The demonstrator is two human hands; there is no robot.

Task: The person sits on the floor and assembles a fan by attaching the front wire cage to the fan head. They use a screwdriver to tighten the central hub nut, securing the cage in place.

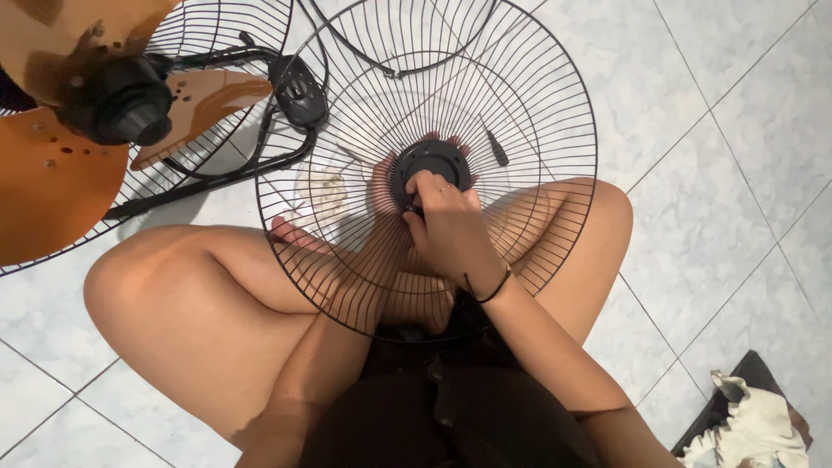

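Floor (737,173) tiles, pale and marbled, fill the view, and I'm sitting cross-legged on them. Far left lies the fan body (113,100) with its orange blades and black motor, resting in another grille. Across my lap I've got the black wire guard (520,113), tilted up. My right hand (446,221) is closed around its black centre hub (431,165); my left hand (386,186) sits behind the wires, fingers touching the hub. Near right, a white rag (754,429).
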